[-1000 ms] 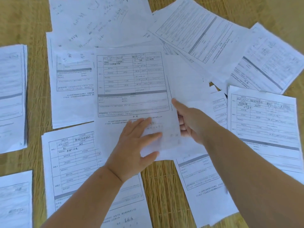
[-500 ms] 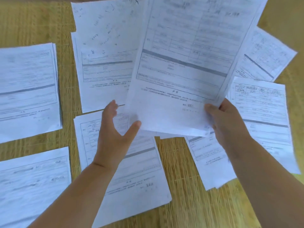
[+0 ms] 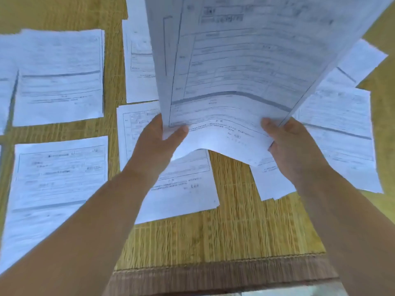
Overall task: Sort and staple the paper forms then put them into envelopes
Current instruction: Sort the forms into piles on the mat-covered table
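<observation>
I hold a small stack of printed paper forms (image 3: 245, 67) lifted off the mat, at least two sheets, their lower edge bowed. My left hand (image 3: 157, 144) pinches the bottom left corner, thumb on top. My right hand (image 3: 288, 144) grips the bottom right corner. More forms lie flat on the mat: one under my left hand (image 3: 181, 186), two on the left (image 3: 59, 77) (image 3: 57, 174), and others on the right (image 3: 337, 129). The lifted sheets hide the forms at the back.
Everything lies on a woven bamboo mat (image 3: 235, 227) whose brown bound edge (image 3: 213, 274) runs along the near side. Bare mat shows between my forearms. No stapler or envelope is in view.
The forms rose from the mat toward the camera. My left hand, open beside them half a second ago, now pinches their bottom left corner. The view shifted, showing more of the left piles.
</observation>
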Available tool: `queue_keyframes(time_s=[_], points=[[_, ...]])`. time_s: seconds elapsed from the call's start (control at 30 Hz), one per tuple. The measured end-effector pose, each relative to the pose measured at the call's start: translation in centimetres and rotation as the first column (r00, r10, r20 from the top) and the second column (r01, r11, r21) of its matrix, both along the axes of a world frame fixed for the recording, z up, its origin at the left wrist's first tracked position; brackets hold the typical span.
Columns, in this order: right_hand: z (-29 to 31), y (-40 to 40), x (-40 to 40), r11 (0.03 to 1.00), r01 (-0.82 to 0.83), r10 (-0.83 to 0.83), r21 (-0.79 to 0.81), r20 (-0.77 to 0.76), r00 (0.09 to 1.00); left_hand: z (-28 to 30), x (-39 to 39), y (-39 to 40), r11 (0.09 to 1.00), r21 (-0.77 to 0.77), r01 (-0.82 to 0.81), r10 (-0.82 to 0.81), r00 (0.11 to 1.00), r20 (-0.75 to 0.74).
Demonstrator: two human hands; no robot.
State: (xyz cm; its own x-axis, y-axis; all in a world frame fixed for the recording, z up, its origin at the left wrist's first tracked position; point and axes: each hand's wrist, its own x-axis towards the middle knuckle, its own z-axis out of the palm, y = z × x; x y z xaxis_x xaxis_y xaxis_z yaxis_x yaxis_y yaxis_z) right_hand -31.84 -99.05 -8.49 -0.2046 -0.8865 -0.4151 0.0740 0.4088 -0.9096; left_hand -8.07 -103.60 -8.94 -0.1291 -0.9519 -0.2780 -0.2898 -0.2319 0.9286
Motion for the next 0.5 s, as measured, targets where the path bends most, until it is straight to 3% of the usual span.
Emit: queue_keyframes(time_s=[0.1, 0.2, 0.4, 0.5], points=[[-0.8, 2.1, 2.0, 0.997, -0.056, 0.062, 0.053, -0.107, 0.992, -0.4, -0.4, 4.1, 0.999, 0.006, 0.053, -0.053, 0.993, 0.104], [-0.5, 4.2, 3.1, 0.997, 0.024, -0.008, 0.073, -0.214, 0.977, -0.3, 0.1, 7.3, 0.997, -0.033, -0.072, 0.076, 0.989, 0.128], [1.5, 5.7, 4.8, 0.998, -0.054, 0.047, -0.024, -0.228, 0.972, 1.8, 2.9, 9.2, 0.963, -0.18, -0.203, 0.215, 0.975, 0.052], [0.9, 5.4, 6.6, 0.995, -0.098, 0.088, -0.036, -0.225, 0.97, 0.8, 5.2, 8.9, 0.972, -0.136, -0.19, 0.2, 0.977, 0.07]])
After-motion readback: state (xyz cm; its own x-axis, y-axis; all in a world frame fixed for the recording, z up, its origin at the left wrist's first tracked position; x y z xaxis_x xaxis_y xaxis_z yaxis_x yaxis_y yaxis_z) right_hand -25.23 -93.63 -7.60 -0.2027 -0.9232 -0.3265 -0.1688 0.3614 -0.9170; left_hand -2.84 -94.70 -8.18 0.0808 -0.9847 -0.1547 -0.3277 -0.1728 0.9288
